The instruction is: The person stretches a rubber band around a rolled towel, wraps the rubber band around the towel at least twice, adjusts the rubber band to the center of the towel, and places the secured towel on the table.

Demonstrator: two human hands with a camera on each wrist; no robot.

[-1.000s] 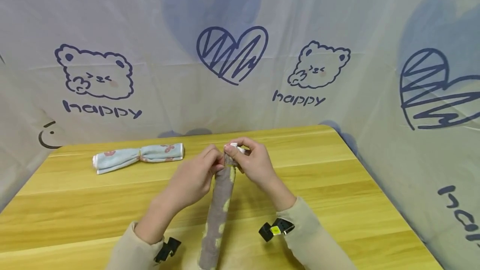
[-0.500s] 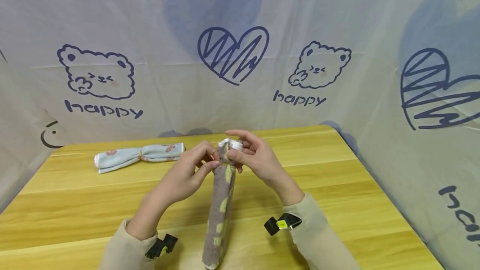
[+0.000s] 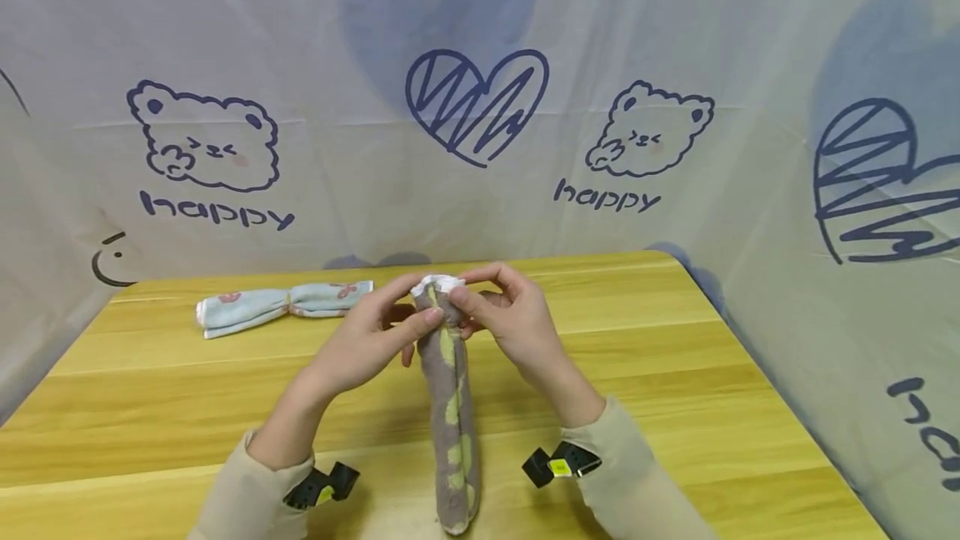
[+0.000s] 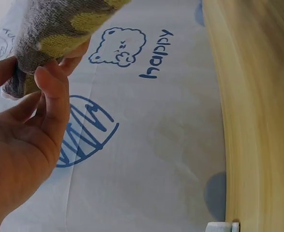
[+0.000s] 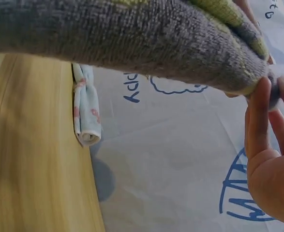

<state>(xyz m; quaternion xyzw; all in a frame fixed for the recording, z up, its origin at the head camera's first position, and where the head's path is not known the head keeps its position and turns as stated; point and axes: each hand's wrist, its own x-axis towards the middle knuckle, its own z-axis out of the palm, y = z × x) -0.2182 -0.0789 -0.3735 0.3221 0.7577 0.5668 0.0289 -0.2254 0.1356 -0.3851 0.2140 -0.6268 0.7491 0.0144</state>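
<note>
A rolled grey towel [image 3: 444, 407] with yellow patches stretches lengthwise before me, its white-edged end [image 3: 438, 283] farthest away. My left hand [image 3: 367, 340] pinches that far end from the left, thumb on top. From the right, my right hand [image 3: 513, 319] grips the same end between thumb and fingers. The left wrist view shows the towel narrowing [image 4: 25, 79] where the left fingers hold it. In the right wrist view, the right fingers [image 5: 260, 108] press at the roll's narrowed part. Whether a band runs round it there cannot be made out.
A light blue rolled towel [image 3: 255, 311] with reddish figures lies at the back left of the wooden table [image 3: 637, 373], cinched at its middle by a thin band [image 3: 288, 302]. Behind the table hangs a pale printed curtain [image 3: 337, 165].
The left hand has shifted from the narrowed part up beside the white-edged end. The roll has turned, showing more yellow, and its near end has swung right. The right hand keeps its hold.
</note>
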